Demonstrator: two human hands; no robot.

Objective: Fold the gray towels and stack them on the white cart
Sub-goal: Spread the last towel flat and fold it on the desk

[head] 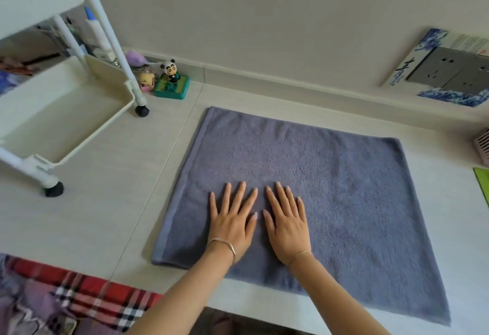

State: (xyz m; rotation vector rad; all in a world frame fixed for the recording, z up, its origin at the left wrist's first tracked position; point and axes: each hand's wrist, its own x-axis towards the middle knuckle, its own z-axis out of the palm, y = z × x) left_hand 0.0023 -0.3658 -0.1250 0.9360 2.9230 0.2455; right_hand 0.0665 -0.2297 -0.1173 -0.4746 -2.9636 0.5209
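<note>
We're looking down at the gray towel (304,197), spread flat on the pale tabletop (111,202), its near edge reaching the tabletop's front edge. Our left hand (232,220) and right hand (287,224) both lie palm-down on the towel's near-left part, fingers spread and stretched out flat, gripping nothing. The two hands sit side by side, thumbs nearly meeting but just apart. A thin bangle (225,246) circles our left wrist, and a fine chain (301,253) crosses the right one.

The towel shows a hemmed band along its left edge, and its surface looks smooth, with only faint ripples near the far edge. Whether it is one layer or already folded double, we cannot tell from here.

Off to the left stands the white cart (66,112), its lower tray bare where we can see it, resting on black casters, well apart from the towel. Behind the cart's leg, by the wall, there's a small panda figurine (170,71) on a green base. On the wall at right we see a gray socket panel (455,72). At bottom left, red plaid fabric (90,300) lies below the tabletop edge.
</note>
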